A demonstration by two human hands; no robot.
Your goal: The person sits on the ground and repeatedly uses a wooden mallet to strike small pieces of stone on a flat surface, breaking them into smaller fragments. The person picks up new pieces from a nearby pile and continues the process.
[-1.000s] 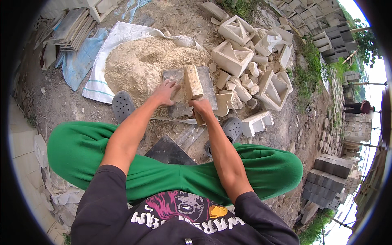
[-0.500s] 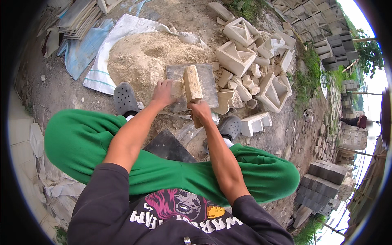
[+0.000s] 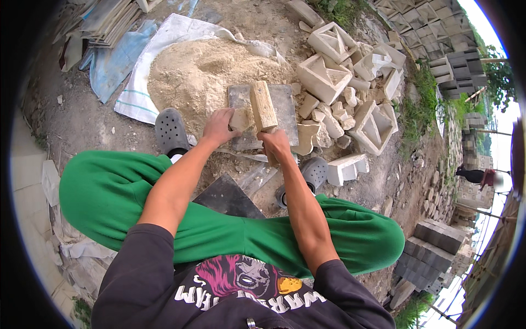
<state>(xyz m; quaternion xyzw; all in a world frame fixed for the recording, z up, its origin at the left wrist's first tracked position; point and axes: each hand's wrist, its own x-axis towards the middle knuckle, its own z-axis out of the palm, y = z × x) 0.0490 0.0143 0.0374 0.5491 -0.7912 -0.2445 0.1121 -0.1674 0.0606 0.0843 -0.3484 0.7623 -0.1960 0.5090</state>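
Wooden mallet [image 3: 263, 107] overlies a dark slab [image 3: 285, 112], handle clenched in the right hand [image 3: 276, 143]; the left hand [image 3: 218, 127], half-curled, grips a pale chunk [image 3: 241, 118] there. White lettering [image 3: 296, 301] crosses the T-shirt [image 3: 134, 271], cut off below.

- In the right hand [image 3: 275, 143], over a slab [image 3: 286, 109], a mallet [image 3: 263, 104].
- In the left hand [image 3: 220, 127], at the slab's left side, a chunk [image 3: 241, 119].
- Beyond and left of the slab, on a sheet [image 3: 134, 105], a heap of powder [image 3: 189, 71].
- Left of the sheet, a tarp [image 3: 112, 64]; behind that, boards [image 3: 114, 24].
- Right of the slab, rubble [image 3: 329, 122] beside blocks [image 3: 324, 79].
- Between the knees, a plate [image 3: 230, 198].
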